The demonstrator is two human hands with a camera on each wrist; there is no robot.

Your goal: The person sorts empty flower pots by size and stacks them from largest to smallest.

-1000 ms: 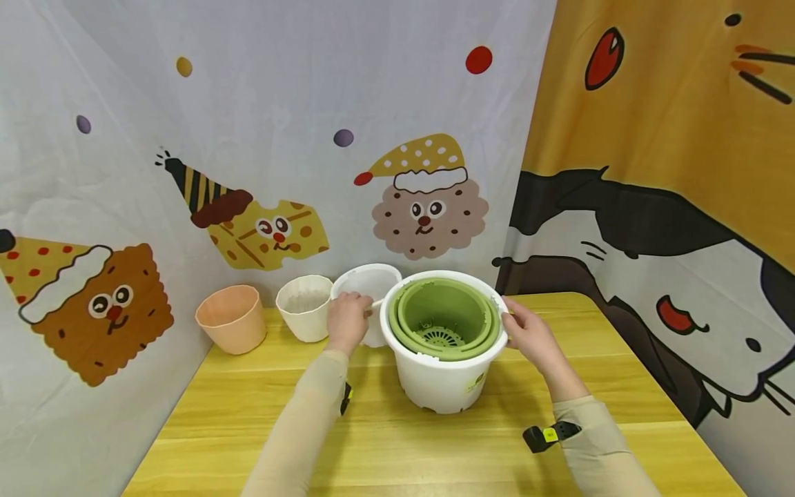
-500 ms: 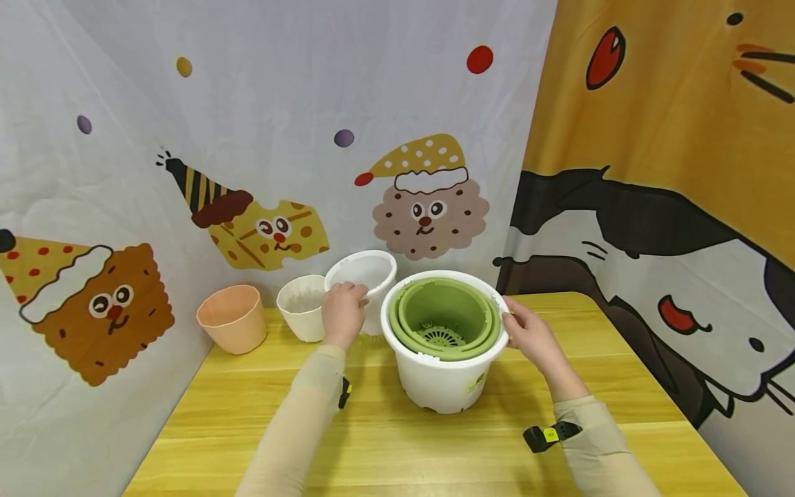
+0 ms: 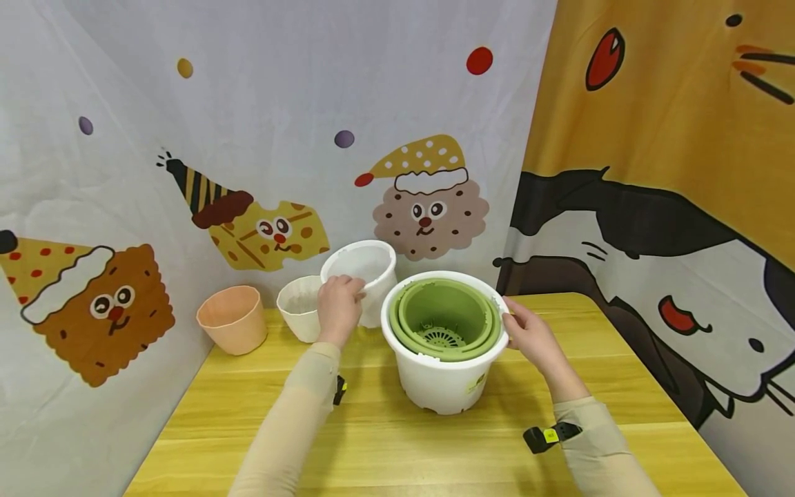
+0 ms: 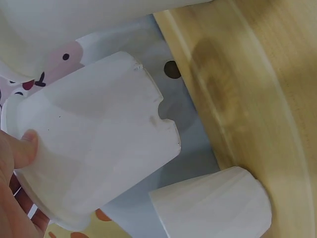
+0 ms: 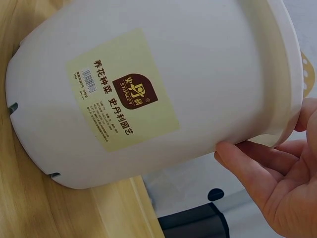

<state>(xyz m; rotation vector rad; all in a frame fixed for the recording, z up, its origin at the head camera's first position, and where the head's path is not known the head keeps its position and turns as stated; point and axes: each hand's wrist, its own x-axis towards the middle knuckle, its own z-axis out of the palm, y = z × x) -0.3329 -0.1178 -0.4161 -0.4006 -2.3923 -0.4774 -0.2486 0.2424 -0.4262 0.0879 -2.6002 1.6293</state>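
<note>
Cartoon-printed cloth (image 3: 261, 103) backs a wood-grain table (image 3: 385, 449), where the left hand (image 3: 339, 309), curled on the rim of a plain white pot (image 3: 380, 293), holds it roughly upright, base off the tabletop. Just right of that hand and nearer the person stands a larger white pot (image 3: 435, 386) nesting green pots (image 3: 448, 304), its far-right rim pinched by the right hand (image 3: 534, 338). Farther left are a cream pot (image 3: 299, 310), partly covered by the left hand, and a peach pot (image 3: 232, 321); the plain pot's inner floor and some left fingertips are hidden.
</note>
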